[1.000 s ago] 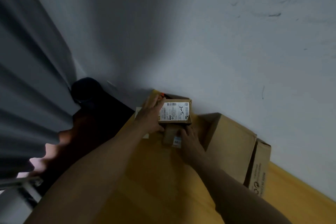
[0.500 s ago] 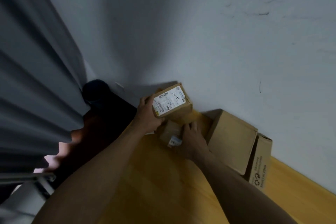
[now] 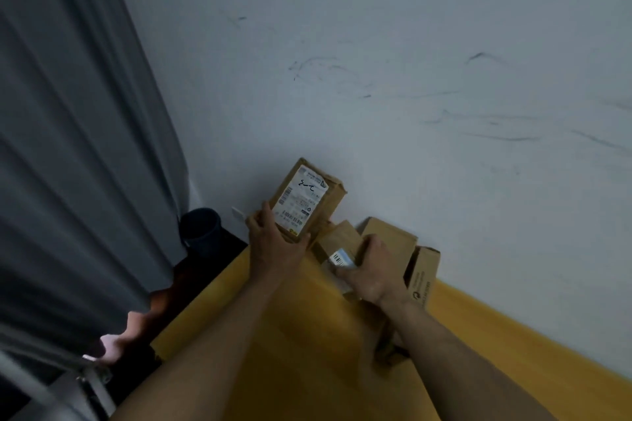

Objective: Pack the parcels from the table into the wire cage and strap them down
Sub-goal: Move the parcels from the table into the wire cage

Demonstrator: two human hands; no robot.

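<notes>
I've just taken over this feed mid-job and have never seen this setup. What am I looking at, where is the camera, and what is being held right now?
There is no machine here. A person is working with two bare hands. The single picture comes from a wide-angle camera worn on the head, looking forward and down, so the forearms reach in from the bottom edge.

The left hand grips a tilted brown parcel with a white shipping label, raised above the yellow table. The right hand grips a smaller parcel with a barcode sticker.

Behind that hand stand a larger plain carton and a box with a recycling mark, both against the white wall. A grey curtain hangs on the left. The wire cage is not clearly in view.
</notes>
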